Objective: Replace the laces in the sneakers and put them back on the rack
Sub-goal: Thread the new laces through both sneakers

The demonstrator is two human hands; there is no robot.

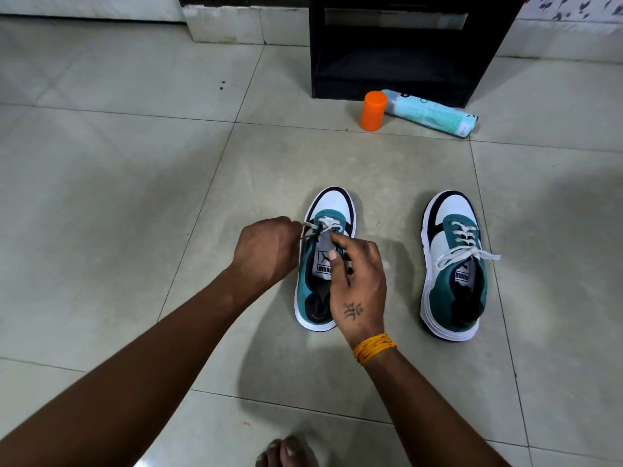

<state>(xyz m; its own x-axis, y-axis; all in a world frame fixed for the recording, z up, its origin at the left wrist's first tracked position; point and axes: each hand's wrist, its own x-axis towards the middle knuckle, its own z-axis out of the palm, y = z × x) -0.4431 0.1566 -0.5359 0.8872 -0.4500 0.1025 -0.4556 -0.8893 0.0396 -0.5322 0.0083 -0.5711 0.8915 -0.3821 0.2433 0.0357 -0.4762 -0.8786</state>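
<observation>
Two teal, white and black sneakers stand on the tiled floor, toes pointing away from me. The left sneaker [332,210] has a white lace [328,224] threaded only through its lowest eyelets. My left hand [266,251] pinches the lace end at the shoe's left side. My right hand [357,284] rests over the tongue, its fingers curled at the eyelets on the right side. The right sneaker [453,264] is fully laced, with loose white ends lying across it. The black rack [397,45] stands behind.
An orange cylindrical container [373,110] stands upright in front of the rack. A light blue tube-shaped package [435,112] lies beside it on the floor. My bare toes [286,453] show at the bottom edge. A white wall base runs along the back.
</observation>
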